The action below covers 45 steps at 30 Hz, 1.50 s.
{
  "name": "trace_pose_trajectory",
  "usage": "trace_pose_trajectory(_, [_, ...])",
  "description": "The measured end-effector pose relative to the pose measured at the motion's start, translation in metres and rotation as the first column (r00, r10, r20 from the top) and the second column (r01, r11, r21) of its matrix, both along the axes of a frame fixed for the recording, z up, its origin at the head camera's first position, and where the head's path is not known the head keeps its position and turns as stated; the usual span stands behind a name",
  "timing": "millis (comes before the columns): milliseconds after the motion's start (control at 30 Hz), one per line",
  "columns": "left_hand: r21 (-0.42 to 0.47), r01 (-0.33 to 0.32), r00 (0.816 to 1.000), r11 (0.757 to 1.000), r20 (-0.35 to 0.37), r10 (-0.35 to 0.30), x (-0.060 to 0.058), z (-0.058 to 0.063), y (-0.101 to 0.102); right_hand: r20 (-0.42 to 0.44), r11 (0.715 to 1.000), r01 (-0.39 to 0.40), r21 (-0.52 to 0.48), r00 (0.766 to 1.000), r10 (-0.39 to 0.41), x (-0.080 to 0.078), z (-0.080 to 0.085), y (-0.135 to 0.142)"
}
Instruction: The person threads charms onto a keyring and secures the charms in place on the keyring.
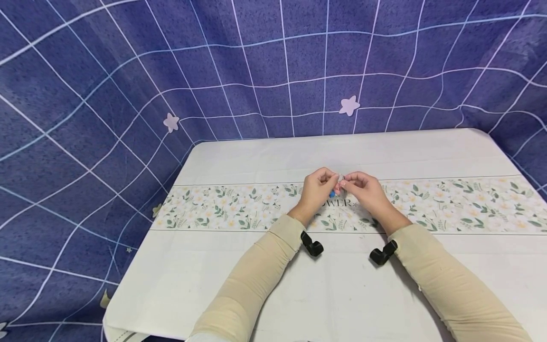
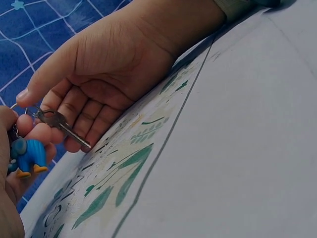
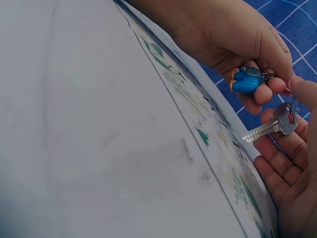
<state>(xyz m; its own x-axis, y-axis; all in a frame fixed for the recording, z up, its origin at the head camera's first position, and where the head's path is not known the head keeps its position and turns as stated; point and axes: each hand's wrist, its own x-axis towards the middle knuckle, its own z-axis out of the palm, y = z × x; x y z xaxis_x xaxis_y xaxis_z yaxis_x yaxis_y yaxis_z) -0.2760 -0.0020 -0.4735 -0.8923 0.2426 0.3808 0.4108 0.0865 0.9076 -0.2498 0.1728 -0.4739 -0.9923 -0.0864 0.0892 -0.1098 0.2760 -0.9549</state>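
My left hand (image 1: 315,194) and right hand (image 1: 368,191) meet fingertip to fingertip above the table's printed band. Both pinch a thin metal key ring (image 2: 19,105), which the fingertips partly hide. Hanging by a short chain on the left hand's side is a blue figurine (image 3: 247,80) with yellow-orange feet, resting against that hand's fingers. A silver key (image 3: 284,120) hangs on the right hand's side, in front of its loosely curled fingers, blade angled down. Whether the key is threaded on the ring cannot be made out.
A white tablecloth (image 1: 325,285) with a floral band (image 1: 231,204) and dark lettering covers the table. Blue grid-patterned fabric (image 1: 265,61) with pale stars hangs behind and at the left. Black wrist mounts (image 1: 312,244) sit on both beige sleeves.
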Motion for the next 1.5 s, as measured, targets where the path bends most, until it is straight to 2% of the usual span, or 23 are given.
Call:
trace_pose_trajectory(67, [0.001, 0.000, 1.000, 1.000, 0.001, 0.000, 0.000, 0.000, 0.000, -0.007, 1.000, -0.004, -0.005, 1.000, 0.004, 0.001, 0.002, 0.000])
trace_pose_trajectory(333, [-0.020, -0.005, 1.000, 1.000, -0.001, 0.005, 0.001, 0.000, 0.000, -0.082, 0.999, -0.051, -0.015, 0.995, 0.050, 0.021, 0.029, -0.007])
trace_pose_trajectory(433, [-0.015, -0.006, 1.000, 1.000, 0.001, 0.006, 0.001, 0.001, 0.000, -0.092, 0.998, -0.058, -0.015, 0.994, 0.056, 0.019, 0.025, -0.006])
trace_pose_trajectory(667, [-0.012, -0.017, 1.000, 1.000, -0.009, 0.017, 0.002, 0.002, 0.000, -0.060, 0.999, -0.041, -0.027, 0.997, 0.039, 0.002, 0.000, -0.001])
trace_pose_trajectory(833, [0.006, -0.014, 1.000, 1.000, -0.014, 0.014, 0.002, 0.001, 0.001, -0.069, 1.000, -0.002, -0.009, 0.998, 0.001, 0.000, -0.004, -0.001])
trace_pose_trajectory(1067, [0.003, -0.006, 1.000, 1.000, -0.023, 0.006, 0.000, -0.001, 0.001, -0.074, 1.000, -0.003, -0.015, 0.997, 0.002, 0.001, -0.003, -0.001])
trace_pose_trajectory(1333, [-0.011, -0.012, 1.000, 1.000, -0.012, 0.012, 0.001, -0.001, 0.000, -0.062, 1.000, -0.016, 0.016, 0.998, 0.017, 0.024, 0.034, -0.011])
trace_pose_trajectory(1433, [-0.003, -0.013, 1.000, 1.000, -0.005, 0.013, 0.001, -0.001, 0.000, -0.066, 1.000, -0.019, 0.011, 0.998, 0.019, 0.023, 0.032, -0.011])
trace_pose_trajectory(1500, [0.001, -0.014, 1.000, 1.000, -0.002, 0.014, 0.001, -0.001, 0.000, -0.070, 1.000, -0.018, 0.000, 0.997, 0.018, 0.018, 0.024, -0.009])
